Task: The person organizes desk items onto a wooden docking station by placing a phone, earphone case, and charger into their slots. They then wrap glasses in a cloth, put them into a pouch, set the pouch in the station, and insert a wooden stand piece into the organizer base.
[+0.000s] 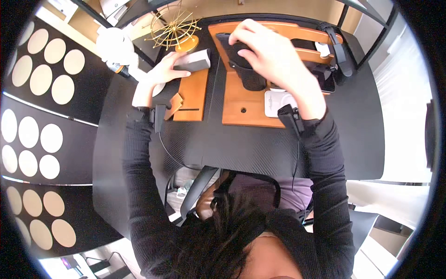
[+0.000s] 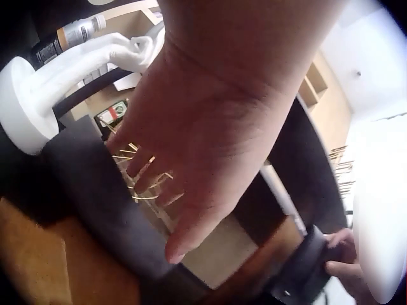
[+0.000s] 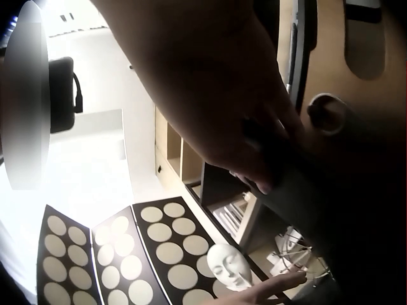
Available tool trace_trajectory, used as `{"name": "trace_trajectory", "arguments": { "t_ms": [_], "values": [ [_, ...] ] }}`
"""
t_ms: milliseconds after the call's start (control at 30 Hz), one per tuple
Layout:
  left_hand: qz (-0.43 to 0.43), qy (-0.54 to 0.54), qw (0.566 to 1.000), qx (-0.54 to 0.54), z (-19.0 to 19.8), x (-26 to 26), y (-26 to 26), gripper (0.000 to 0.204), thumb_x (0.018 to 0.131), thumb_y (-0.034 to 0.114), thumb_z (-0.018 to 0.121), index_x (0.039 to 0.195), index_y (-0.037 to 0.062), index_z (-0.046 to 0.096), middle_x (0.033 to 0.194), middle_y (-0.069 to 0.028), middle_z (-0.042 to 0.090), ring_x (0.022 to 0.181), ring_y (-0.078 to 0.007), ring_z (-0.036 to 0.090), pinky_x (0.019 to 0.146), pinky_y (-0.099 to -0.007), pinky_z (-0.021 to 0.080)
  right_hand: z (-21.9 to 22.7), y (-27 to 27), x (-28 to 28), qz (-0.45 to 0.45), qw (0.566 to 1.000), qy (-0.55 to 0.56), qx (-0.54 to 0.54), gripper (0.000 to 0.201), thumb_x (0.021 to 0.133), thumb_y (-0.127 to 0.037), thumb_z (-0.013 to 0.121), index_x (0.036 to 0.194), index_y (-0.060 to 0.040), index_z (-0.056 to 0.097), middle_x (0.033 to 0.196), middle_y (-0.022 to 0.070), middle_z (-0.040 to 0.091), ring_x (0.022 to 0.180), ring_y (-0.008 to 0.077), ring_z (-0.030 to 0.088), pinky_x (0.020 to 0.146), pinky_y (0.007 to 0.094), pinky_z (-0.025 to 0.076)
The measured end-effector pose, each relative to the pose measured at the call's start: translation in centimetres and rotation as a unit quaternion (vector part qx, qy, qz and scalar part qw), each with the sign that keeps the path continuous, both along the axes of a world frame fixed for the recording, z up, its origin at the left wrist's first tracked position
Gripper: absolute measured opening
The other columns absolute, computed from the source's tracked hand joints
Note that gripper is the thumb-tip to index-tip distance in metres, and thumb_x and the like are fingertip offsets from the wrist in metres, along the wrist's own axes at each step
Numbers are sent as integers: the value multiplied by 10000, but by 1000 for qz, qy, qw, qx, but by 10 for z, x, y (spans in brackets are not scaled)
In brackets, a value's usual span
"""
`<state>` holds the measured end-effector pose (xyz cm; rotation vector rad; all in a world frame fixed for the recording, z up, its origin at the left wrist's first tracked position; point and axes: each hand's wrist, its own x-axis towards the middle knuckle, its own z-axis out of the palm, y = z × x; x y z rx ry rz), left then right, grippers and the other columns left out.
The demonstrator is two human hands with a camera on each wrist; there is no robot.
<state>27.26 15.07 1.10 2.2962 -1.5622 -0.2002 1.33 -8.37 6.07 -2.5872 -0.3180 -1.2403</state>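
My left hand (image 1: 162, 74) is at the near end of a long grey case (image 1: 197, 60), its thumb along the front and its fingers reaching behind. The case's dark side (image 2: 105, 197) shows in the left wrist view. With fingers and thumb my right hand (image 1: 272, 51) grips a black case (image 1: 227, 44) with a small metal stud, above the wooden organizer (image 1: 234, 109). Right under that hand a dark cup-like piece (image 1: 253, 81) rests on the organizer. The right wrist view leaves the grip mostly in shadow.
A gold wire wheel (image 1: 174, 29) stands behind my left hand, with a white sculpted ornament (image 1: 114, 44) beside it. A white pad (image 1: 276, 103) lies on the organizer. A black strap-like thing (image 1: 341, 51) hangs at its right end. Circle-patterned panels (image 1: 42, 79) flank the black desk (image 1: 241, 149).
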Motion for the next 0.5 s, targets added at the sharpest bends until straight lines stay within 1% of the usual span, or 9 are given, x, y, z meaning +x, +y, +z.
{"name": "trace_trajectory", "arguments": {
  "t_ms": [67,100,167,200,267,300,400,433,500],
  "values": [
    [23,26,999,32,-5,28,-12,727,845,410,703,1383,-14,459,1349,-177,516,1223,-277,516,1055,-345,391,-2,-2,6,8,998,-68,-6,136,790,-75,636,921,-77,599,934,63,562,892,232,613,738,359,530],
    [17,24,999,32,-10,42,-18,727,845,410,703,1383,-14,459,1349,-177,516,1223,-277,516,1055,-345,391,-2,-2,6,9,997,-70,12,117,787,-59,615,904,-59,615,932,68,562,910,236,594,769,350,515],
    [77,147,986,26,-15,61,-28,666,853,354,719,1364,-2,484,1272,-133,581,1179,-227,536,1053,-334,384,-2,-6,7,2,998,-67,0,117,785,-65,613,902,-59,617,936,69,564,915,241,589,781,354,504],
    [75,147,986,27,-16,67,-32,666,853,354,719,1364,-2,484,1272,-133,581,1179,-227,536,1053,-334,384,-3,-8,8,-1,998,-63,-11,118,783,-70,612,900,-60,618,939,69,566,919,245,584,793,357,492],
    [119,158,978,65,-22,80,-38,664,861,366,685,1370,-7,479,1225,-122,609,1123,-203,561,1019,-314,408,-5,-9,10,2,998,-69,-6,115,784,-78,610,897,-59,619,939,70,568,917,249,581,800,360,482],
    [101,160,980,60,-30,92,-39,686,827,346,684,1370,-15,475,1214,-126,605,1108,-185,559,985,-299,424,-6,-9,11,7,997,-76,-2,113,786,-86,607,894,-59,620,940,71,571,915,253,578,806,363,472],
    [61,131,984,100,-28,88,-40,732,760,316,717,1363,-22,474,1228,-137,592,1113,-191,552,974,-311,430,-7,-8,11,5,996,-92,-3,106,787,-101,607,884,-60,624,942,69,575,918,252,579,808,364,466],
    [61,132,984,101,-34,95,-41,732,760,316,717,1363,-22,474,1228,-137,592,1113,-191,552,974,-311,430,-7,-7,12,5,996,-92,-2,106,787,-101,607,884,-60,624,942,69,575,918,252,579,808,364,466],
    [21,194,973,124,-50,117,-43,807,662,278,778,1350,-20,478,1249,-153,574,1138,-230,540,1008,-335,416,-7,-8,13,23,995,-100,-2,94,787,-91,607,872,-56,627,919,71,574,901,255,580,797,365,477]
  ]
}}
